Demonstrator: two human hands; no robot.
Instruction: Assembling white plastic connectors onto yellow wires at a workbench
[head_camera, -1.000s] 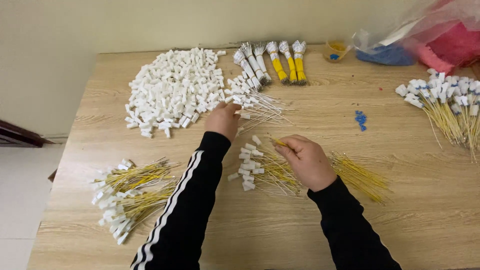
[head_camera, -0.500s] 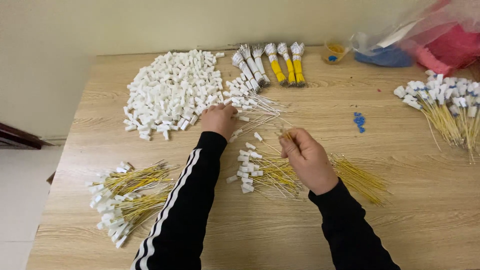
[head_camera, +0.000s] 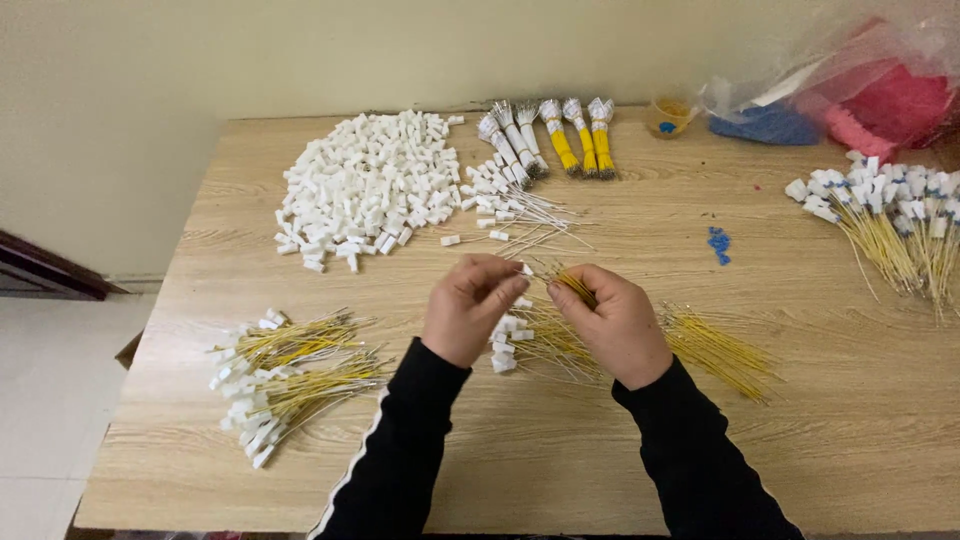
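My left hand (head_camera: 470, 308) pinches a small white connector (head_camera: 526, 270) between thumb and fingertips. My right hand (head_camera: 612, 322) holds a thin yellow wire (head_camera: 572, 285) whose end meets that connector. Both hands hover over the middle of a wooden table (head_camera: 560, 450). Under them lies a loose pile of yellow wires (head_camera: 712, 345) and a few wires fitted with white connectors (head_camera: 508, 345). A big heap of white connectors (head_camera: 365, 190) lies at the back left.
Finished yellow wires with white ends lie in a pile at the front left (head_camera: 285, 375) and at the right edge (head_camera: 890, 215). Bound wire bundles (head_camera: 555, 135), a small cup (head_camera: 668, 115), plastic bags (head_camera: 850, 95) and blue bits (head_camera: 718, 243) sit along the back.
My left hand came back from the white connector heap with one connector and met my right hand, which lifted a yellow wire toward it.
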